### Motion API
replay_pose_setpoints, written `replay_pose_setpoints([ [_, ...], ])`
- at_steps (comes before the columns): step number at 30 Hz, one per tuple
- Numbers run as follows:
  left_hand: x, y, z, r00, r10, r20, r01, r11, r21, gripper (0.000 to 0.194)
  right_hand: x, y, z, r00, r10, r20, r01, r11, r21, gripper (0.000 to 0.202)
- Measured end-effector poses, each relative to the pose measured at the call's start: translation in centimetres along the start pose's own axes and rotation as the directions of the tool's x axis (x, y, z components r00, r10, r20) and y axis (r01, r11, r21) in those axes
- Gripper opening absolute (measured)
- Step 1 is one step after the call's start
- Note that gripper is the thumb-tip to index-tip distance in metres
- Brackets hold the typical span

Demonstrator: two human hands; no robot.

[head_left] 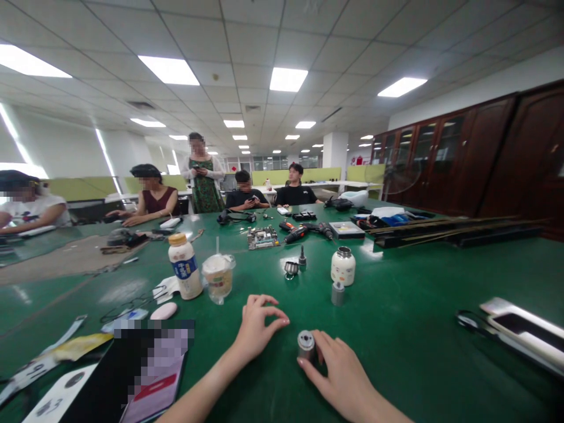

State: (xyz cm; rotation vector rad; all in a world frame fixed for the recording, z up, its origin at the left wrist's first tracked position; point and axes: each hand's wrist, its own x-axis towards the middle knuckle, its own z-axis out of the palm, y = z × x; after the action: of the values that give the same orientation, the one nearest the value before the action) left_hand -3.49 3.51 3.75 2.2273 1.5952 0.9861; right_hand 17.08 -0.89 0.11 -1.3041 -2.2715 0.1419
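Observation:
My right hand point(341, 373) is closed around the sides of a short silver metal cylinder point(306, 345), thumb at the front and fingers on its right. The cylinder stands upright on the green table, and its round top face shows a dark centre hole. To its left, my left hand point(259, 326) hovers over the table with thumb and fingers apart, holding nothing. Beyond my hands are a second grey metal cylinder point(338, 294), a cream flask point(343, 267) without its lid, a small shiny round part point(291, 269) and a dark stepped piece point(302, 258).
A milk bottle point(185, 267) and a plastic cup with a straw point(218, 279) stand to the left. Farther back lie a circuit board point(263, 238) and power drills point(296, 233). Phones point(529, 329) lie at right. Several people sit or stand across the table.

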Motion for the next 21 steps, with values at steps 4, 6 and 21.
replay_pose_setpoints([
  [4,-0.4,-2.1,1.2,0.999,-0.017,0.042,0.015,0.999,0.031,0.011,0.0,0.1,0.1,1.0,0.008,-0.009,-0.008,1.0,-0.002,0.016],
  [6,-0.5,-2.4,1.3,0.999,-0.013,0.04,0.011,0.999,0.037,0.018,0.0,0.1,0.1,1.0,0.008,-0.018,-0.008,1.0,-0.004,0.017],
  [21,-1.5,4.3,0.5,0.996,0.086,0.006,-0.085,0.989,-0.119,0.007,-0.1,0.2,0.4,0.997,-0.035,-0.07,0.034,0.999,-0.026,0.014],
])
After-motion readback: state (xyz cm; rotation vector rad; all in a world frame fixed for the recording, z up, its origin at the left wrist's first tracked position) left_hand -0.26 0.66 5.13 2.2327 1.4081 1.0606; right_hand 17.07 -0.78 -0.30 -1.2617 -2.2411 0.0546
